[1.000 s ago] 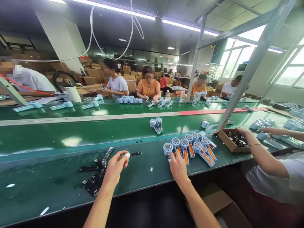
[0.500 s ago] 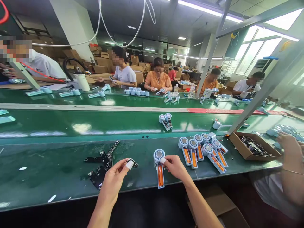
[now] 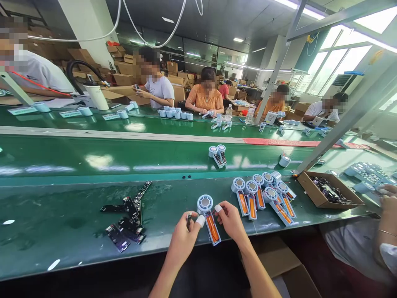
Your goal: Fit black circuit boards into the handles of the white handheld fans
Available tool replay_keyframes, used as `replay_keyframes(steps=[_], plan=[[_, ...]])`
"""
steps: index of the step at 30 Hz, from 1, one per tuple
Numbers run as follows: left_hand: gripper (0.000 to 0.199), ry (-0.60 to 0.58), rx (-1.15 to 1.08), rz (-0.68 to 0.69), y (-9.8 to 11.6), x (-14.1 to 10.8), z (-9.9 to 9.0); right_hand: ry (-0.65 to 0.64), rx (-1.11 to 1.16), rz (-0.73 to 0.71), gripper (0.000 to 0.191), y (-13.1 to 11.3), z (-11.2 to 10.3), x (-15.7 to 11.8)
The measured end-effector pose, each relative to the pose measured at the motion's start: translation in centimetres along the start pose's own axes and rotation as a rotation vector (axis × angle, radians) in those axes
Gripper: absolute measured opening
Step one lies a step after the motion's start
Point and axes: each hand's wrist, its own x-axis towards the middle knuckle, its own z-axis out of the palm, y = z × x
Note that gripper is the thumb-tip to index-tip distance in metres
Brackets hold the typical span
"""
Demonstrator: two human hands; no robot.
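Note:
A light blue part with a round head and an open handle lies on the green bench; an orange piece and wires show inside the handle. My left hand is closed on a small black circuit board, left of that part. On the right side of the handle, my right hand has its thumb and index finger close together near the wires; whether they pinch a wire is too small to tell. White covers wrap fingertips on both hands. A pile of black circuit boards lies to the left.
Several similar blue parts lie to the right, beside a cardboard box of small dark pieces. Two blue parts sit on the green conveyor. A co-worker's arm is at the right edge. Several people sit across the line.
My left hand has moved right with the circuit board, up to the blue part. The part's handle has swung to the right at its lower end. My right hand has shifted slightly off the round head.

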Motion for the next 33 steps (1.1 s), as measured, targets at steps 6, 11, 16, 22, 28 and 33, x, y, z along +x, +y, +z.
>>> replay_keyframes(steps=[6,11,16,22,28,33], plan=[[0.026,-0.031,0.178,0.080,0.9,0.3,0.6,0.017,-0.132,-0.061,0.016,-1.7,-0.9,-1.8],[0.035,-0.100,0.187,0.085,1.0,0.1,-0.4,-0.078,-0.493,-0.528,0.037,-5.2,-0.3,-3.8],[0.040,-0.025,0.071,-0.150,0.0,-0.1,-1.5,-0.147,-0.530,-0.624,0.034,-4.4,1.6,-3.3],[0.039,-0.114,-0.114,-0.355,-1.4,-0.7,-2.0,0.000,-0.463,-0.586,0.025,-2.0,2.4,-3.6],[0.033,-0.173,-0.168,-0.378,-2.1,-0.8,-2.6,0.021,-0.611,-0.629,0.023,-2.5,2.4,-2.9],[0.033,-0.086,-0.005,-0.205,-0.9,-0.3,-1.8,-0.044,-0.728,-0.645,0.026,-2.9,2.0,-2.2]])
